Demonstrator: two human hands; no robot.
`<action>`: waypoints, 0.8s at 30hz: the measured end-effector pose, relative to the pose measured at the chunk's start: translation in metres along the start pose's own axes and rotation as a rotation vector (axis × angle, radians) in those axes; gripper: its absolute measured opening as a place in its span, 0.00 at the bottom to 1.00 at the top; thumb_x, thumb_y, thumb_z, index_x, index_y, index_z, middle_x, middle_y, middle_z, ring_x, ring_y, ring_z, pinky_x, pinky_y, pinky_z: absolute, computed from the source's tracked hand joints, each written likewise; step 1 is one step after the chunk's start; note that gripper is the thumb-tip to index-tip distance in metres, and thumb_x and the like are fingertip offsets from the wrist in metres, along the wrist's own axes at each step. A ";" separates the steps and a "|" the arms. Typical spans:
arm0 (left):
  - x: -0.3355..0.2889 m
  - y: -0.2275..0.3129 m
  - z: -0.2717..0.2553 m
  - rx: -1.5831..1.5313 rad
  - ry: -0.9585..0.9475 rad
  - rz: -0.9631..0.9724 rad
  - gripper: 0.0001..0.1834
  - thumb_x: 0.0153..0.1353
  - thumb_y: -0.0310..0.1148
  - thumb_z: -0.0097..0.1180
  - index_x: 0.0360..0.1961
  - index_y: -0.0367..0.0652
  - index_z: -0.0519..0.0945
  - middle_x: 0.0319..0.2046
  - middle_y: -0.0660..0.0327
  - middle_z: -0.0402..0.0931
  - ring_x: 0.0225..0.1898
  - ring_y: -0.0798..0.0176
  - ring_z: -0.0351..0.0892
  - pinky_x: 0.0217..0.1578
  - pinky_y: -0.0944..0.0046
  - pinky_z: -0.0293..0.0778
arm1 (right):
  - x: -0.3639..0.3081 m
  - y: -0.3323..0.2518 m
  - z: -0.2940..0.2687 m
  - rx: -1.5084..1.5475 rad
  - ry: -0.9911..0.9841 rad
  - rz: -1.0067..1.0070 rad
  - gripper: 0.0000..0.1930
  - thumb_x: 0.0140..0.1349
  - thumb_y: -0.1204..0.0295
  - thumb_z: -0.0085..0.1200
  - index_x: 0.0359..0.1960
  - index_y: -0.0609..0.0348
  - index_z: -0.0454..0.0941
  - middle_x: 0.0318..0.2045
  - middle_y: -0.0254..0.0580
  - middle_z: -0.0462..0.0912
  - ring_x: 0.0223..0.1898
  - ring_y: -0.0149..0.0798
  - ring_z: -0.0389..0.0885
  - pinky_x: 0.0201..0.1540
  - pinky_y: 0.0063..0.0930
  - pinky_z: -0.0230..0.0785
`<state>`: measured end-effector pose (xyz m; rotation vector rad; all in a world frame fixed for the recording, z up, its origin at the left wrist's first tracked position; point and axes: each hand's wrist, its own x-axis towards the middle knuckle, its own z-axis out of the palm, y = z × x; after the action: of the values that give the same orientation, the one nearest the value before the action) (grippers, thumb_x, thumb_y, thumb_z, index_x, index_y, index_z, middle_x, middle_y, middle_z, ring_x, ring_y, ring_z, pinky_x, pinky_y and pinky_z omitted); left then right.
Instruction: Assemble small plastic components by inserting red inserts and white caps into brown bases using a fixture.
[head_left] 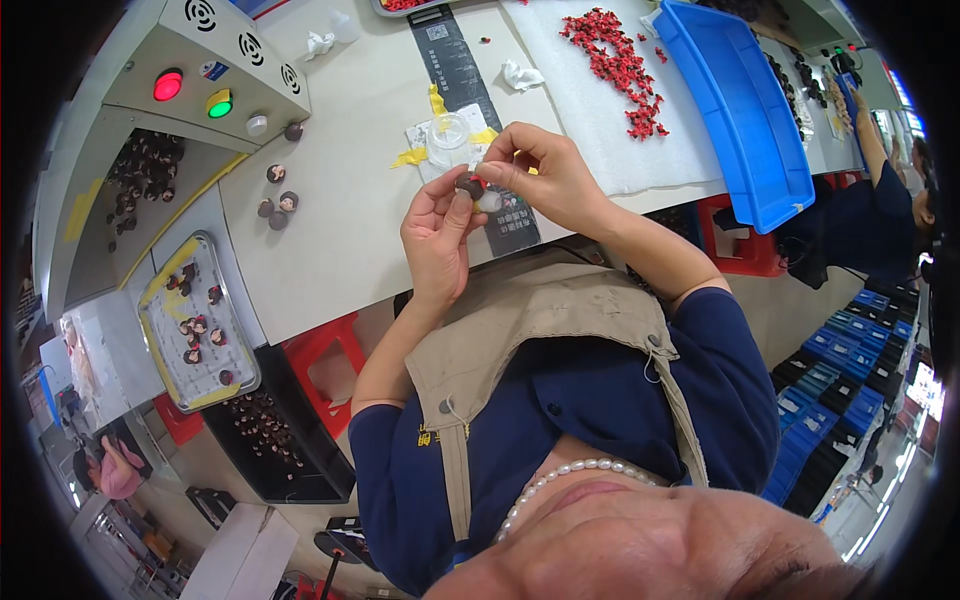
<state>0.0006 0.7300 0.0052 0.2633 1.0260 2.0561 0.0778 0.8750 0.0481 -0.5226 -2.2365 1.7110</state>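
My left hand [438, 240] pinches a small dark-brown doll head [467, 186] between thumb and fingertips, above the near part of the table. My right hand [545, 180] closes thumb and forefinger on a small red piece [480, 180] against that head; the fingers partly cover both. Just beyond the hands stands a clear round dish [448, 132] on a white pad with yellow tape. Several red pieces [612, 60] lie scattered on a white foam sheet [585, 135] to the right. A few loose doll heads [288, 201] rest on the table at left.
A machine with red and green lights [205, 90] holds many doll heads at left. Below it are a metal tray [205, 290] with heads and a black bin [300, 470]. A long blue tray [745, 130] stands at right. Crumpled tissue [522, 75] lies on the table. A co-worker's arm [872, 135] shows far right.
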 end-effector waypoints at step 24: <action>0.011 0.003 0.008 -0.102 -0.099 -0.065 0.16 0.64 0.29 0.49 0.51 0.34 0.70 0.45 0.54 0.75 0.45 0.63 0.77 0.45 0.63 0.76 | -0.009 0.006 0.009 -0.048 0.144 -0.450 0.09 0.52 0.80 0.58 0.33 0.61 0.72 0.29 0.37 0.72 0.30 0.32 0.69 0.32 0.23 0.63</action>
<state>-0.0040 0.7416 0.0112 0.2726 0.8568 2.0093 0.0824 0.8650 0.0395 -0.1282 -2.0957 1.3502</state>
